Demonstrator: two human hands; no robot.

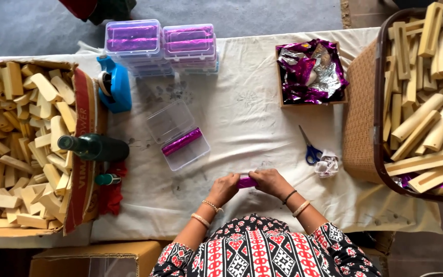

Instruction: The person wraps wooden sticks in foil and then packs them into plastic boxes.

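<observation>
Head view, looking down on a cloth-covered surface.

Left hand and right hand meet at the near edge of the cloth, both closed on one small purple foil-wrapped piece. The fingers of each hand pinch one end of it; only the middle shows between them. It seems to sit just above the cloth; contact cannot be told.

Ahead and to the left: open clear box, lid folded back, one purple wrapped stick lying aslant in the tray. Beyond it, stacked closed boxes with purple contents. A tape dispenser and a dark green bottle are at the left, beside a carton of wood blocks. Right: scissors, a tray of purple foil sheets, and a basket of longer wood pieces.

Risks, as judged:
- Foil is thin; uneven pull from the two hands could tear it or leave a loose end.
- The piece is near the cloth edge; a slipped pinch could drop it toward the lap.
- Scissors lie close to the right forearm; a sideways sweep could knock them.
</observation>
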